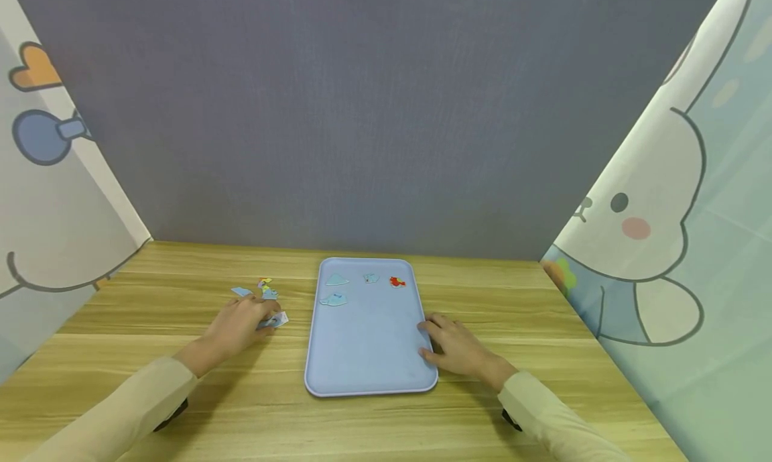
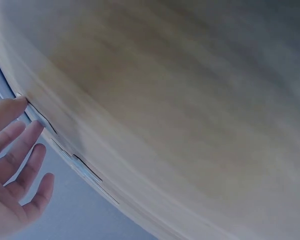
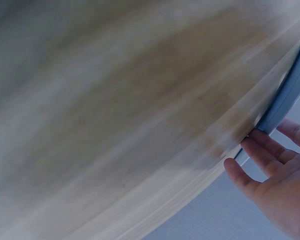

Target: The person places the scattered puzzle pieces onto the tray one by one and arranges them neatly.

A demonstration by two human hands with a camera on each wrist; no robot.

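Note:
A pale blue tray (image 1: 369, 355) lies on the wooden table. On its upper part are several flat printed cutouts: a pale triangular one (image 1: 336, 279), a small light-blue one (image 1: 370, 278), a red one (image 1: 397, 282) and a larger pale-blue one (image 1: 334, 300). Left of the tray, my left hand (image 1: 241, 322) touches a flat grey-and-white printed piece (image 1: 277, 320) on the table. Its thumb and index fingertips lie at that piece in the left wrist view, the other fingers spread. My right hand (image 1: 458, 344) rests its fingertips on the tray's right rim.
Beyond my left hand lie more flat pieces: a blue one (image 1: 242, 292) and a small yellow-and-blue cluster (image 1: 267, 288). A grey panel (image 1: 362, 113) stands behind the table (image 1: 512, 294). Cartoon-printed curtains (image 1: 651, 261) hang at both sides.

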